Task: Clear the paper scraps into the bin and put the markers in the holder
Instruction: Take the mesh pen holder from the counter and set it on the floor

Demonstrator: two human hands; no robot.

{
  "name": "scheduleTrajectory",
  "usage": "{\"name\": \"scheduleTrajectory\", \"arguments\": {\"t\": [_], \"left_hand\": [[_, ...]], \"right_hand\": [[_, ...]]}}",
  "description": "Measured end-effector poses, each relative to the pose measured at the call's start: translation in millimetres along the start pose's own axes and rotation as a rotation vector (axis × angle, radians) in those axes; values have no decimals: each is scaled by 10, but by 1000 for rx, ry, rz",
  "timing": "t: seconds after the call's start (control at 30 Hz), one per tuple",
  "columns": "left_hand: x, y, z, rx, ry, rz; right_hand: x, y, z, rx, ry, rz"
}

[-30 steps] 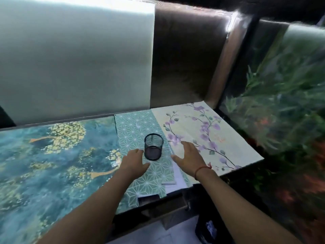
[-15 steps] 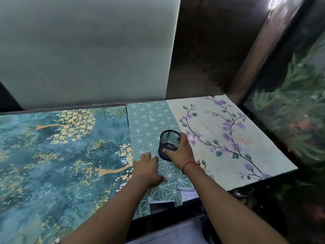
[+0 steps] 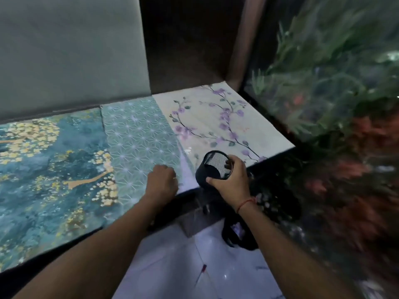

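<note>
Since the earlier frame, the right hand (image 3: 230, 184) had lifted the black mesh holder (image 3: 212, 168) off the green patterned sheet (image 3: 140, 139) and carried it to the lower middle of the frame, where it was tilted over the near table edge (image 3: 190, 197), with fingers and thumb curled round its wall. The left hand (image 3: 163, 183) had shifted toward the sheet's near right corner and rested there with fingers curled under; whether it pinched the white paper (image 3: 186, 178) beside it I could not tell. Below, at the lower right, a dark bin (image 3: 239, 234) stood on the pale floor (image 3: 172, 266).
</note>
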State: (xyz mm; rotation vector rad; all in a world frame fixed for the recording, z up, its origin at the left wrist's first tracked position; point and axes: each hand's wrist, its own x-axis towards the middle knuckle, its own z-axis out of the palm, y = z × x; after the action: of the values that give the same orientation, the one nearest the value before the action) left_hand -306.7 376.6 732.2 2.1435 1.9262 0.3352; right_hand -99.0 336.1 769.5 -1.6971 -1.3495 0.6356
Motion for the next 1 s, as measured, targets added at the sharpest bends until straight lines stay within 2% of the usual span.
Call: {"name": "scheduleTrajectory", "arguments": {"t": [0.1, 0.17, 0.23, 0.37, 0.5, 0.6, 0.83, 1.0], "left_hand": [[-381, 582, 363, -74, 47, 284], [-579, 853, 637, -54, 11, 438], [-753, 1022, 973, -66, -61, 513], [-1195, 1199, 1873, -113, -225, 452], [-1513, 1068, 3053, -137, -324, 339], [-1688, 816, 4119, -148, -315, 288], [-2007, 245, 6364, 67, -350, 129], [-2065, -102, 7465, 191, -377, 33]], "right_hand": [[-282, 424, -513, 3, 50, -4], [-489, 733, -768, -19, 61, 0], [-691, 1096, -952, -53, 62, 19], [-1170, 2111, -1072, -94, 44, 142], [-1605, 3292, -815, -91, -22, 211], [-1874, 4236, -425, -76, -24, 227], [-2466, 6389, 660, -62, -33, 276], [-2626, 7302, 1143, -106, -64, 239]]}}
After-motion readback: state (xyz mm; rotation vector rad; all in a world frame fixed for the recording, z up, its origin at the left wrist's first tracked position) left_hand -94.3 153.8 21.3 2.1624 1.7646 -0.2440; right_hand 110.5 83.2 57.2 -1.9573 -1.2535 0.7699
